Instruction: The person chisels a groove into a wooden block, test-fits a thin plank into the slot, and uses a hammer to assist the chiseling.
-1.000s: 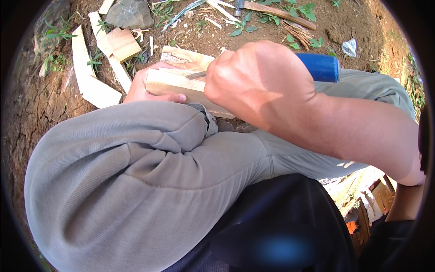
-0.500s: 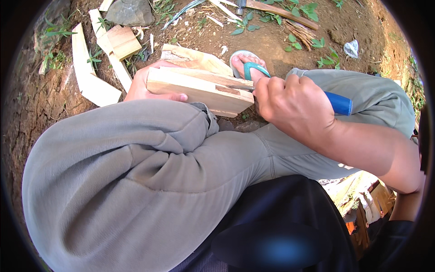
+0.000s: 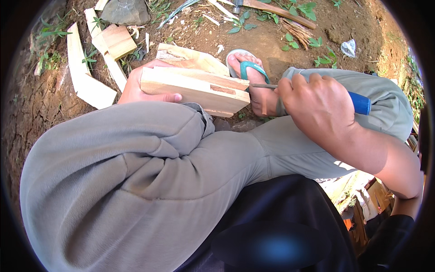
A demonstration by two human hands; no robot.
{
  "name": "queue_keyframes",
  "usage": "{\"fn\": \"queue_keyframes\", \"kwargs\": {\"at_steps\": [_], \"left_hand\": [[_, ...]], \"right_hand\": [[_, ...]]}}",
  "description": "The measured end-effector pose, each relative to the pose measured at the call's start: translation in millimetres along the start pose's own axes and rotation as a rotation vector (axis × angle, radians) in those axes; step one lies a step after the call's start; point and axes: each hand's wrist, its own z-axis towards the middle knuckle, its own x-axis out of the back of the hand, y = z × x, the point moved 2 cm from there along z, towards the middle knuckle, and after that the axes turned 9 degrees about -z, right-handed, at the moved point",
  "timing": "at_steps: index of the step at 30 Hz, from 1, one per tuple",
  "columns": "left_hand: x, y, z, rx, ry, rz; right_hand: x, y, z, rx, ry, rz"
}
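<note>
- The pale wooden block [image 3: 181, 86] sits beyond the bent left knee, above the soil, with a narrow slot [image 3: 223, 90] cut near its right end; what bears it from below cannot be told
- The left hand [image 3: 133, 86] has its fingers wrapped around the block's left end, thumb pressed along the near face, the rest of the grip partly hidden behind the wood
- The right hand [image 3: 319, 102] has its fingers curled closed about a blue-handled tool [image 3: 361, 103], whose thin metal blade [image 3: 264, 85] points left, its tip just beside the block's right end; whether the two touch is unclear
- The sandalled foot [image 3: 262, 100] lies close behind that blade, so a slip off the wood, from a loose grip or a glancing push, could nick it
- With only one end gripped, the block could twist under a hard push at the far end
- Too much force near the slot could split the thin wood along the grain
- An overshoot leftward could carry the blade toward the left thumb
</note>
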Motion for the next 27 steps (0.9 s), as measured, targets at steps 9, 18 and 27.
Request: {"fn": "queue_keyframes", "kwargs": {"at_steps": [9, 18, 27], "left_hand": [[0.9, 1.6, 2.4, 0.008, -0.030, -0.003], [7.2, -3.6, 3.9, -0.055, -0.027, 0.064], [10.1, -4.7, 3.6, -0.067, -0.043, 0.039]], "right_hand": [[32.6, 9.0, 58.3, 0.042, 0.094, 0.382], [14.0, 9.9, 68.4, -0.039, -0.049, 0.557], [-77.8, -14.2, 91.5, -0.091, -0.179, 1.468]]}}
